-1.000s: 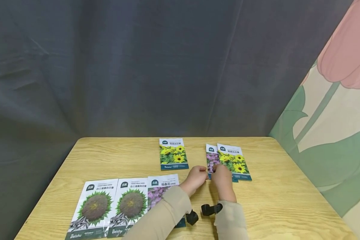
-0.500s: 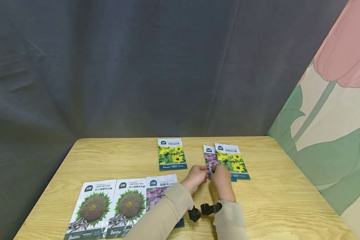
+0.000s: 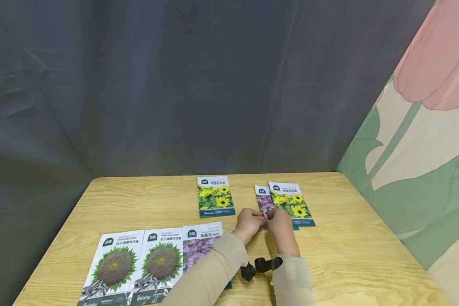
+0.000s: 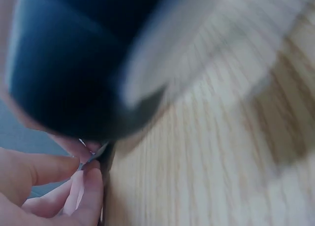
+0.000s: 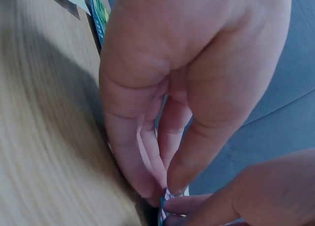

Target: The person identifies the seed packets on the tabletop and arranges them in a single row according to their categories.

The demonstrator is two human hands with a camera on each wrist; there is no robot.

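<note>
My left hand [image 3: 248, 224] and right hand [image 3: 281, 225] meet at the lower edge of a seed packet with purple flowers [image 3: 265, 202]. Both pinch that edge between thumb and fingers, the fingertips almost touching. Partly over this packet lies a yellow-flower seed packet [image 3: 290, 205]. In the right wrist view, the thumb and curled fingers of my right hand [image 5: 192, 73] close on a thin packet edge [image 5: 167, 200], with left-hand fingers [image 5: 197, 205] beside it. A blurred dark shape [image 4: 74, 63] covers much of the left wrist view and hides most of the left hand.
Another yellow-flower packet [image 3: 216, 197] lies at the back middle of the wooden table [image 3: 348, 255]. At front left are two brown sunflower packets [image 3: 116, 267] and a purple-flower packet [image 3: 199, 248], partly under the left sleeve. A dark curtain [image 3: 183, 93] hangs behind.
The head view has turned slightly right, so everything sits further left. My left hand has drawn a little nearer to the right one at the packet's lower edge.
</note>
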